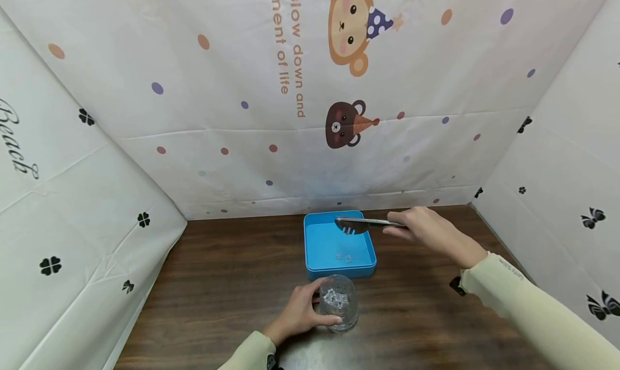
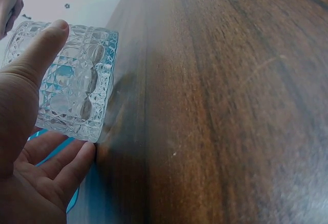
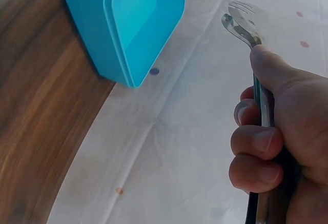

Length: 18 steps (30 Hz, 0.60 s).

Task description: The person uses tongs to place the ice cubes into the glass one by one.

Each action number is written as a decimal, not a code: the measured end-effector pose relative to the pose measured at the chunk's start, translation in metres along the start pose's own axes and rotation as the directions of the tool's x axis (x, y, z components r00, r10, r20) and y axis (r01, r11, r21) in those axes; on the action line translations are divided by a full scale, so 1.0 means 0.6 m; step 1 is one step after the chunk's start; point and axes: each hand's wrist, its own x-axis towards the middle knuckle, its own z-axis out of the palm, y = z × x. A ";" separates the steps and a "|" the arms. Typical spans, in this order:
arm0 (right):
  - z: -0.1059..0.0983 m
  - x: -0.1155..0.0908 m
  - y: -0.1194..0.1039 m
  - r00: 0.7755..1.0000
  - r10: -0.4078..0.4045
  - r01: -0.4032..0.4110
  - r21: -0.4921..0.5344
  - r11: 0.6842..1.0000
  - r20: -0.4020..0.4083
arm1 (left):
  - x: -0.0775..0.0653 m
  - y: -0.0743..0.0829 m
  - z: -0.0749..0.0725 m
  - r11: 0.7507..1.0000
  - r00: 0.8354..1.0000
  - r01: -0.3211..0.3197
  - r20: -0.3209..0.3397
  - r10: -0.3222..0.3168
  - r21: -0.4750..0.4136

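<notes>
My left hand (image 1: 301,312) steadies a clear cut-glass tumbler (image 1: 350,315) on the table, thumb on one side and fingers on the other. The left wrist view shows the patterned glass (image 2: 77,93) close up. Several small clear ice-like pieces (image 1: 335,298) lie in it. Past the glass is a light blue square box (image 1: 345,272), holding a couple of similar clear pieces (image 1: 348,258). My right hand (image 1: 426,231) grips metal tongs (image 1: 378,222) held above the box's far part. The tongs' slotted tips (image 3: 243,21) look close together, with nothing distinct between them.
Dark wood-grain table (image 1: 232,273) lies under everything. A white printed cloth (image 1: 271,165) rises behind the box, with more cloth (image 1: 557,197) along the right and left sides.
</notes>
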 end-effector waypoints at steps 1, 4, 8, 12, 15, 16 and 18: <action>0.001 -0.002 -0.004 1.000 -0.010 0.010 0.006 1.000 0.001 | 0.000 0.000 0.000 1.000 1.000 -0.001 0.000 0.001 -0.001; 0.004 -0.010 -0.014 0.999 -0.042 0.042 0.024 0.999 0.000 | 0.000 0.000 0.001 1.000 1.000 -0.006 -0.002 0.006 -0.008; 0.008 -0.022 -0.027 0.997 -0.079 0.080 0.053 0.995 -0.013 | 0.000 -0.002 0.002 1.000 1.000 -0.010 -0.002 0.010 -0.008; 0.012 -0.035 -0.041 0.992 -0.121 0.123 0.072 0.990 -0.035 | 0.000 -0.003 0.001 1.000 1.000 -0.011 -0.003 0.011 -0.005; 0.018 -0.045 -0.050 0.986 -0.159 0.163 0.080 0.983 -0.053 | 0.001 -0.002 0.001 1.000 1.000 -0.009 -0.004 0.009 -0.007; 0.020 -0.048 -0.053 0.984 -0.171 0.175 0.079 0.981 -0.058 | 0.001 -0.002 0.001 1.000 1.000 -0.009 -0.004 0.009 -0.007; 0.025 -0.053 -0.057 0.980 -0.190 0.195 0.079 0.978 -0.068 | 0.002 -0.002 0.001 1.000 1.000 -0.010 -0.004 0.010 -0.009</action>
